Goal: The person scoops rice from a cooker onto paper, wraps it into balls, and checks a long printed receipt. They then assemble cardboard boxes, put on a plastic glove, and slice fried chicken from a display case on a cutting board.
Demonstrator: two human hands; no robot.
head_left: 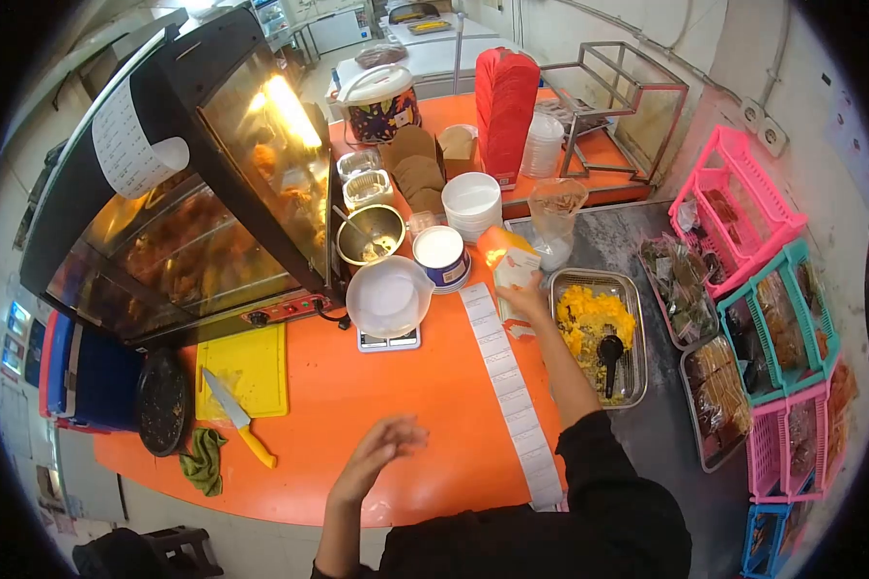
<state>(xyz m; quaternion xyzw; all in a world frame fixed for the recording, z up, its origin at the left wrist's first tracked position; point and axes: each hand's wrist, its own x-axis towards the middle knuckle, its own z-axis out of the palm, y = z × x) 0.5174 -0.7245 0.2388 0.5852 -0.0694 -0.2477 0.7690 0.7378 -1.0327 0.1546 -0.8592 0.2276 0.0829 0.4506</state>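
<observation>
My right hand (pixel 523 294) reaches forward and is closed on a white paper pack with orange and red print (pixel 512 259), whose exact kind I cannot make out. It is beside a metal tray (pixel 637 333) of yellow food with a black scoop (pixel 609 359) in it. My left hand (pixel 386 449) hovers over the orange tabletop (pixel 357 386), fingers loosely apart, slightly blurred and holding nothing. A pale plastic bowl (pixel 389 297) sits on a small scale (pixel 389 340) ahead of it. A long strip of printed labels (pixel 512 386) runs between my hands.
A lit display warmer (pixel 193 241) with fried food stands on the left. Near it are a knife (pixel 230 400) on a yellow cutting board (pixel 266 367) and a green cloth (pixel 203 461). Pink baskets (pixel 739 207) and packed trays (pixel 714 391) line the right. Stacked white tubs (pixel 472 205) stand ahead.
</observation>
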